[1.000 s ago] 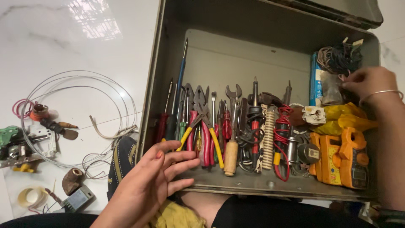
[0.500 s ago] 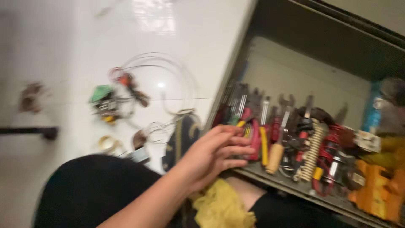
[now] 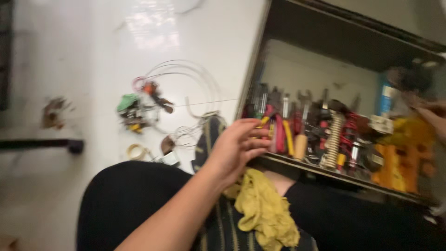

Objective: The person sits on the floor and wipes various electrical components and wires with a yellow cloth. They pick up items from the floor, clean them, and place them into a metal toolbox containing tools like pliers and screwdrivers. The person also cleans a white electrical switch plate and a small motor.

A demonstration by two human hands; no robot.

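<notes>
L hand (image 3: 237, 146) fingers spread, empty, at toolbox (image 3: 297, 169) edge; R hand (image 3: 429, 111) blurred, grip unclear

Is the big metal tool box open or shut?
Open. The metal tool box has its lid up, and the pliers and other tools inside show.

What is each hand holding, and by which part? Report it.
Left hand: holds nothing; its open fingers rest at the front edge of the metal toolbox, by the pliers. Right hand: mostly out of view and blurred; cannot tell.
</notes>
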